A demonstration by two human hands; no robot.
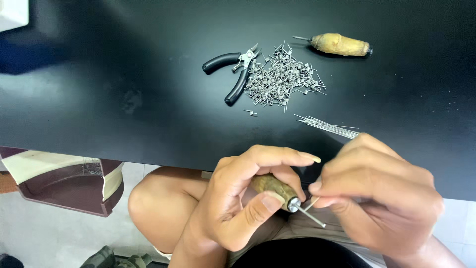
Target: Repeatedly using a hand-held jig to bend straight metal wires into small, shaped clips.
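Observation:
My left hand [243, 198] grips a wooden-handled tool [275, 191] with a thin metal rod [311, 216] sticking out of its tip. My right hand [382, 193] pinches a thin wire [312, 202] against that rod, just below the table's front edge. On the black table [124, 99] lie a pile of small bent wire coils [282, 79], black-handled pliers [233, 72], a bundle of straight wires [327, 125] and a second wooden-handled tool [339, 44].
A dark red and cream chair [69, 181] stands at the left below the table. My bare knee [158, 203] is under the table edge. A pale tiled floor shows beneath.

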